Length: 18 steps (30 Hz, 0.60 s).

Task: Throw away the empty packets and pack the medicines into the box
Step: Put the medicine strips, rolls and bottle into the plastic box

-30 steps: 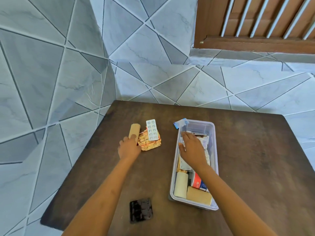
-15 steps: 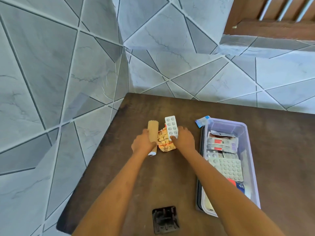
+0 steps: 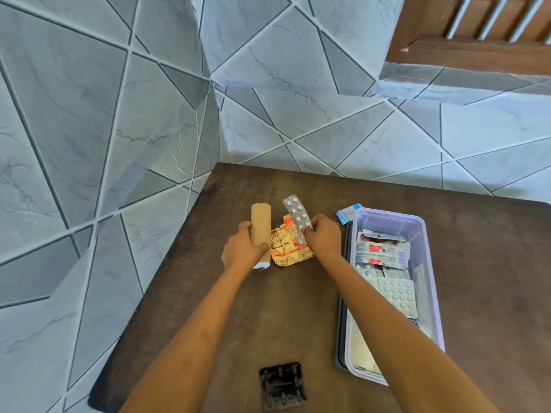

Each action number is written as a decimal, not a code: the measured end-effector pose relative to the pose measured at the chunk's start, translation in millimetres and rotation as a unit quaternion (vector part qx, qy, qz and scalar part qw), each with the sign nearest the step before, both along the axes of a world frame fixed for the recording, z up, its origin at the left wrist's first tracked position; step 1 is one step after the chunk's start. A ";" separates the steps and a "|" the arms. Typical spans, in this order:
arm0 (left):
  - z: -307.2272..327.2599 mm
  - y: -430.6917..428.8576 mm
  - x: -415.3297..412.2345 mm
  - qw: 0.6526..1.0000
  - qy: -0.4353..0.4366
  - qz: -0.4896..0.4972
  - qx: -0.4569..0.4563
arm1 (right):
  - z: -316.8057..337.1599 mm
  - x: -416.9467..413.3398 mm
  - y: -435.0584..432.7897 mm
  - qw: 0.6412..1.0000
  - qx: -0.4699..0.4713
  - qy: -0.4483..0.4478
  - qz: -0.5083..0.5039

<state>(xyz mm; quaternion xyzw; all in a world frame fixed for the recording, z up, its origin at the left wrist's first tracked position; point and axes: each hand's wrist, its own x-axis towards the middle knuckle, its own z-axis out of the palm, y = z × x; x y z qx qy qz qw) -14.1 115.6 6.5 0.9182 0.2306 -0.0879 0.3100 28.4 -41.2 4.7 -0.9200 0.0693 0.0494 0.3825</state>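
Note:
My left hand [image 3: 243, 251] grips a tan bandage roll [image 3: 261, 223] near the table's far left. My right hand [image 3: 323, 236] pinches the lower end of a silver blister strip [image 3: 296, 214], tilted up off the table. Between the hands a crumpled orange packet [image 3: 287, 248] lies flat on the dark table [image 3: 268, 317]. To the right stands a clear plastic box [image 3: 429, 263] holding several blister packs, among them a white pill sheet [image 3: 396, 296] and red-labelled strips [image 3: 378, 251].
A small blue packet [image 3: 346, 213] lies by the box's far left corner. A dark blister pack [image 3: 281, 386] sits near the table's front edge. The table's left edge runs along the tiled floor. A wooden grille [image 3: 477, 28] is at top right.
My right hand left the box and crossed to the blister strip, which it now lifts. My left hand closed around the bandage roll. The view shifted left.

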 end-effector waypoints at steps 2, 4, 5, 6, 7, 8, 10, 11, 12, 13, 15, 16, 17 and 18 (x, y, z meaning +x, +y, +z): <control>13.4 -9.6 -5.0 0.999 -0.025 -0.008 -0.025 | 14.8 -11.1 -13.2 0.999 0.042 -0.014 -0.010; 29.0 -27.7 -11.8 0.997 -0.047 -0.028 -0.055 | 28.5 -27.6 -36.5 0.996 0.076 -0.031 -0.043; 36.6 -41.1 -14.6 0.995 -0.057 -0.038 -0.075 | 34.4 -37.2 -53.4 0.993 0.087 -0.047 -0.065; 43.4 -53.6 -17.2 0.993 -0.064 -0.048 -0.090 | 37.8 -46.8 -68.8 0.990 0.093 -0.064 -0.082; 48.7 -68.3 -18.9 0.991 -0.068 -0.064 -0.101 | 40.5 -56.0 -86.2 0.988 0.098 -0.077 -0.096; 54.5 -84.7 -21.1 0.988 -0.069 -0.090 -0.104 | 42.0 -64.6 -103.9 0.986 0.100 -0.085 -0.103; 62.3 -119.1 -25.2 0.980 -0.061 -0.156 -0.103 | 42.8 -78.5 -136.1 0.987 0.087 -0.076 -0.108; 63.1 -134.9 -26.0 0.977 -0.051 -0.187 -0.093 | 42.7 -82.7 -148.0 0.990 0.070 -0.062 -0.103; 62.2 -149.4 -25.6 0.973 -0.035 -0.216 -0.068 | 42.4 -84.8 -156.5 0.993 0.052 -0.050 -0.091; 60.4 -164.6 -25.1 0.969 -0.017 -0.245 -0.026 | 43.2 -86.6 -164.2 0.996 0.037 -0.040 -0.077; 54.8 -186.2 -23.1 0.959 0.009 -0.275 0.067 | 43.9 -84.3 -169.3 0.998 0.019 -0.029 -0.049; 51.1 -192.2 -22.3 0.954 0.012 -0.282 0.102 | 43.5 -81.6 -167.6 0.999 0.009 -0.027 -0.035; 48.1 -199.0 -19.9 0.950 0.004 -0.286 0.130 | 43.2 -77.3 -168.5 0.999 -0.006 -0.026 -0.018; 46.4 -203.7 -18.2 0.945 -0.009 -0.289 0.154 | 41.6 -72.9 -168.5 0.999 -0.027 -0.024 0.003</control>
